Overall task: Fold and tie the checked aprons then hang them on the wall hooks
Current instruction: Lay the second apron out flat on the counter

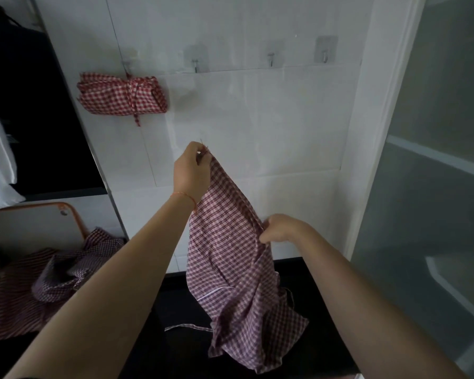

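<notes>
Checked red-and-white cotton apron [230, 258] is hanging unfolded in front of the white tiled wall [257, 119], held up by both hands above the dark desk [181, 305]. The left hand [192, 173] is reaching highest, arm stretched forward and up, its grip pinching the top corner of the cloth between thumb and curled fingertips; a thin orange thread bracelet [184, 198] is circling that wrist. The right hand [281, 228] is sitting lower and to the right, forearm angled up from the bottom edge, its grip closing with bent fingers on the apron's right edge, so the fabric is stretching slantwise between the two hands. Below the right hand the soft, thin cloth is falling in loose crumpled folds, its lower end sagging to the desk, and a narrow white-edged tie strap [188, 327] is trailing out to the left (whether it is lying on the desk I cannot tell).

On the wall, a folded and tied checked apron bundle [121, 94] is hanging from the leftmost clear adhesive hook [126, 62], a strap wrapping its middle. Three more clear adhesive hooks with small metal prongs [195, 61] are sitting in a row to its right. At lower left, a heap of rumpled checked and striped fabric [52, 277] is lying beside a curved orange metal rail [71, 214].
</notes>
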`<state>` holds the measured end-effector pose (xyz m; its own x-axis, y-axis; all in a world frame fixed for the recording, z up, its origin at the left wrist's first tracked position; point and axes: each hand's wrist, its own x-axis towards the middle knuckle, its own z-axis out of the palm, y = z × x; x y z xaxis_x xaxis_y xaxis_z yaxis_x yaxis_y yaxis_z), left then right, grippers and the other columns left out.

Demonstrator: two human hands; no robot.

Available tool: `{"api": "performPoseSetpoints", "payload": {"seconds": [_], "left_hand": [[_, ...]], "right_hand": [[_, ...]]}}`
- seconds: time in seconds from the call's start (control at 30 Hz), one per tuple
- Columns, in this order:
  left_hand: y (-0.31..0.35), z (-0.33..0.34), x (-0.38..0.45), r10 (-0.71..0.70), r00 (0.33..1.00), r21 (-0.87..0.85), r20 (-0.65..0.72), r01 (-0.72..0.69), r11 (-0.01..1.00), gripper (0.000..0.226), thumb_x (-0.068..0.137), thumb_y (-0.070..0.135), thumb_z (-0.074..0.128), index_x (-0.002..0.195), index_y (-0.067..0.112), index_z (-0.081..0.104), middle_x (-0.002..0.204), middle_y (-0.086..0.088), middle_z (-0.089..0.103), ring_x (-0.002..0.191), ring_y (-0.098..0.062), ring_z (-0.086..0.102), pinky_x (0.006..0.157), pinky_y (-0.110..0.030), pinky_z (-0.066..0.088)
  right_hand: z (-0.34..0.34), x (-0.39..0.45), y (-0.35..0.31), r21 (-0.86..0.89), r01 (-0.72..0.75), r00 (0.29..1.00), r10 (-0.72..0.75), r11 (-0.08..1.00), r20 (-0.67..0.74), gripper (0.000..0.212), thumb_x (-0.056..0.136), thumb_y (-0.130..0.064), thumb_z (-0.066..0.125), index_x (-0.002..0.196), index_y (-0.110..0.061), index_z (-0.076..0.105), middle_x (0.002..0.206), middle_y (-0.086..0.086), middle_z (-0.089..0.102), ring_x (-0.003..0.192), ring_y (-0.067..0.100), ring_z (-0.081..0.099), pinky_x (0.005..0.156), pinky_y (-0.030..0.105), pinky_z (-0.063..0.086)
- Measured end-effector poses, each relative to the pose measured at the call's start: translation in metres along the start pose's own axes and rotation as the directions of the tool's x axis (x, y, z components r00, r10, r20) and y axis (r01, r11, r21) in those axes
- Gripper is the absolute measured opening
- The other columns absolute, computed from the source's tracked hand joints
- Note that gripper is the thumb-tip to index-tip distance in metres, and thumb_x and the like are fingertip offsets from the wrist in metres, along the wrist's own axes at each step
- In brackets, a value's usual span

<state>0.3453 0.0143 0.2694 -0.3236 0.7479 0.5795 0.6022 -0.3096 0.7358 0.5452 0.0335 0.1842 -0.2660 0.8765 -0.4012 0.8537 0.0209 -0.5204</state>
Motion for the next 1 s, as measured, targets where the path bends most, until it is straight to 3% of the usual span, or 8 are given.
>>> {"api": "performPoseSetpoints", "payload": {"seconds": [0.1,0.2,0.3,0.37,0.53,0.67,0.83,1.0], "left_hand": [[-0.001,-0.007,0.006,-0.034,0.999,-0.051,-0.041,0.032,0.998,0.009,0.101,0.011,0.048,0.101,0.014,0.056,0.080,0.006,0.057,0.068,-0.010,0.051,0.056,-0.012,0.042],[0.006,-0.018,0.016,-0.047,0.980,-0.136,-0.193,0.021,0.991,0.008,0.102,0.012,0.043,0.099,0.017,0.048,0.076,0.008,0.048,0.064,-0.005,0.044,0.059,-0.020,0.040],[0.017,-0.026,0.023,-0.061,0.940,-0.161,-0.337,0.006,0.987,0.008,0.103,0.011,0.038,0.098,0.015,0.042,0.071,0.008,0.040,0.057,0.000,0.038,0.052,-0.011,0.035],[0.016,-0.027,0.024,-0.061,0.938,-0.154,-0.341,0.008,0.988,0.007,0.102,0.010,0.039,0.096,0.013,0.042,0.071,0.008,0.040,0.060,-0.002,0.036,0.052,-0.011,0.035],[0.002,-0.025,0.018,-0.110,0.948,-0.152,-0.300,0.067,0.986,0.007,0.102,0.014,0.042,0.097,0.013,0.046,0.076,0.009,0.045,0.067,-0.002,0.040,0.057,-0.019,0.032],[0.016,-0.032,0.016,-0.059,0.936,-0.125,-0.348,0.016,0.992,0.008,0.103,0.014,0.039,0.097,0.014,0.045,0.073,0.010,0.043,0.063,-0.002,0.039,0.052,-0.016,0.030],[0.030,-0.047,0.027,-0.024,0.876,-0.102,-0.481,-0.029,0.994,0.015,0.104,0.013,0.036,0.109,0.007,0.049,0.079,0.008,0.044,0.070,-0.011,0.041,0.052,-0.023,0.026],[-0.015,-0.046,0.017,-0.111,0.903,0.034,-0.414,0.137,0.990,0.015,0.103,0.010,0.037,0.107,0.004,0.051,0.089,-0.006,0.049,0.081,-0.020,0.042,0.063,-0.024,0.022]], "right_hand": [[-0.019,0.000,0.004,-0.133,-0.134,0.919,0.073,0.982,-0.387,0.054,0.072,-0.042,0.066,0.117,-0.013,0.066,0.121,0.008,0.062,0.112,0.029,0.059,0.103,0.040,0.043],[-0.055,-0.011,-0.011,-0.180,-0.090,0.487,-0.114,0.980,-0.866,0.029,0.084,-0.033,0.062,0.104,-0.011,0.067,0.110,0.012,0.060,0.105,0.033,0.058,0.090,0.041,0.041],[-0.090,-0.028,-0.031,-0.257,0.269,0.129,-0.300,0.928,-0.945,0.009,0.081,-0.015,0.061,0.080,-0.007,0.058,0.079,0.009,0.057,0.073,0.028,0.056,0.064,0.033,0.035],[-0.099,-0.033,-0.036,-0.111,0.455,0.231,-0.238,0.883,-0.943,0.008,0.081,-0.011,0.060,0.078,-0.005,0.055,0.071,0.005,0.054,0.064,0.020,0.051,0.054,0.029,0.031],[-0.086,-0.038,-0.023,0.100,0.268,0.844,-0.183,0.958,-0.504,0.031,0.092,-0.023,0.059,0.116,-0.004,0.056,0.103,0.011,0.062,0.099,0.029,0.061,0.074,0.031,0.046],[-0.091,-0.058,-0.027,0.211,0.366,0.887,-0.271,0.907,-0.374,0.046,0.089,-0.055,0.063,0.100,-0.011,0.071,0.097,0.001,0.072,0.090,0.018,0.070,0.071,0.025,0.050],[-0.111,-0.064,-0.031,-0.232,0.228,0.778,-0.320,0.946,-0.540,0.015,0.082,-0.018,0.066,0.095,-0.011,0.064,0.094,0.004,0.064,0.087,0.021,0.063,0.069,0.028,0.049],[-0.075,-0.020,-0.001,-0.480,-0.158,0.986,0.113,0.863,-0.121,0.045,0.078,-0.033,0.072,0.116,-0.010,0.069,0.107,0.006,0.062,0.095,0.025,0.062,0.084,0.030,0.052]]}}
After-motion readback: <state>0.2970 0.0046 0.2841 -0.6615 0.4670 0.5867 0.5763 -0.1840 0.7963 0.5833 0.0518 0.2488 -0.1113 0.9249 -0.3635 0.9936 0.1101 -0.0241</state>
